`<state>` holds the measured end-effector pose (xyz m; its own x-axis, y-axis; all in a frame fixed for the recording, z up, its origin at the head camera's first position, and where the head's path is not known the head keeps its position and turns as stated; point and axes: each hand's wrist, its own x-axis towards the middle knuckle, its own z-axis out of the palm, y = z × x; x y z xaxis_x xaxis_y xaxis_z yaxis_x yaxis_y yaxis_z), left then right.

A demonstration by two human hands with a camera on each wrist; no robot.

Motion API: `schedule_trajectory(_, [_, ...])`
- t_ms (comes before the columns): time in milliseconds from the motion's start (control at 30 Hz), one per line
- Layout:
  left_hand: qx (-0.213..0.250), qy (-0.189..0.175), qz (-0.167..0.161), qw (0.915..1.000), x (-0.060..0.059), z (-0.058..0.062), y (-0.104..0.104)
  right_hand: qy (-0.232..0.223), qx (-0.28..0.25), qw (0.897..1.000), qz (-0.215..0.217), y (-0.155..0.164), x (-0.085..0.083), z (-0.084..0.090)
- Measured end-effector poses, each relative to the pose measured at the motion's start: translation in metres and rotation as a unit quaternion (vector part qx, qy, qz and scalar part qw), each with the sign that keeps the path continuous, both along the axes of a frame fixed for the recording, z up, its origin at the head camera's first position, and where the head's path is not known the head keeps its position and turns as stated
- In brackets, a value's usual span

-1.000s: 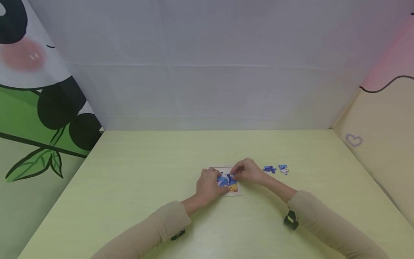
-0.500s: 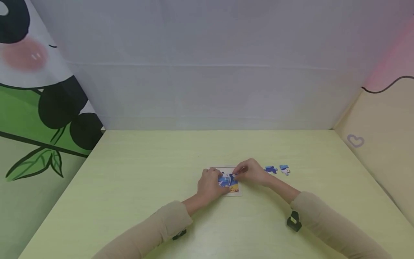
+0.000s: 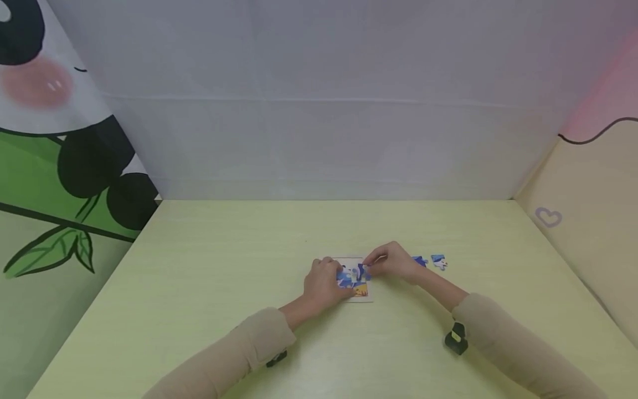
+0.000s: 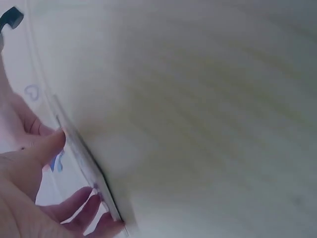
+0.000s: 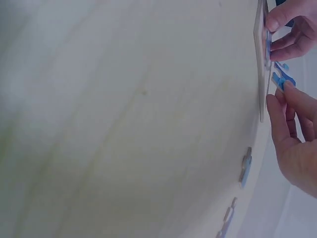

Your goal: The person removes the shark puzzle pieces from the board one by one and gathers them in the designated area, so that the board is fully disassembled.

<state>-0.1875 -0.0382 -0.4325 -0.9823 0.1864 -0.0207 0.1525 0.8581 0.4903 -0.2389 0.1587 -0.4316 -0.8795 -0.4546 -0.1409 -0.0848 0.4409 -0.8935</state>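
Observation:
A small jigsaw puzzle board (image 3: 369,292) with a pale border lies on the table, its picture blue, white and yellow. My left hand (image 3: 322,285) grips it from the left, fingers at the upper part and thumb near the lower edge. In the left wrist view that hand's thumb and fingers (image 4: 79,203) rest on the board's rim. My right hand (image 3: 394,262) pinches a blue puzzle piece (image 5: 283,78) between thumb and finger. The piece is tilted and raised over the board's right side.
Two loose puzzle pieces lie right of the board: a dark blue piece (image 3: 420,260), partly behind the right hand, and a blue-and-white piece (image 3: 439,261). The pale table (image 3: 224,249) meets a white-covered back wall (image 3: 319,144) and painted side walls.
My right hand has drawn slightly right, and the puzzle piece it pinches has come up off the board and tilted. The left hand has stayed on the board.

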Motion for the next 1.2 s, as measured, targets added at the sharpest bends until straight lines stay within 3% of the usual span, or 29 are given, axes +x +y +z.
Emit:
schedule_trajectory(133, [0.026,-0.024,-0.016,0.9992,-0.008,0.005,-0.013,-0.006,-0.010,1.000,-0.003,0.004,0.000,0.004])
schedule_trajectory(233, [0.049,-0.027,-0.051,0.9971,-0.012,0.007,-0.026,-0.004,-0.009,1.000,-0.008,0.010,0.000,0.006])
schedule_trajectory(400, [0.035,-0.002,-0.122,0.9919,-0.017,0.004,-0.043,-0.001,0.000,1.000,-0.014,0.019,-0.001,0.005])
schedule_trajectory(567, [0.038,0.010,-0.158,0.9867,-0.016,0.004,-0.051,0.000,0.005,1.000,-0.025,0.024,0.000,0.006])
schedule_trajectory(933, [-0.011,0.008,-0.167,0.9859,-0.013,0.002,-0.060,0.003,0.009,0.999,-0.033,0.046,0.004,0.009])
schedule_trajectory(1200, [-0.016,0.011,-0.162,0.9867,-0.013,-0.006,-0.062,0.025,0.033,0.999,-0.025,0.066,0.010,0.006])
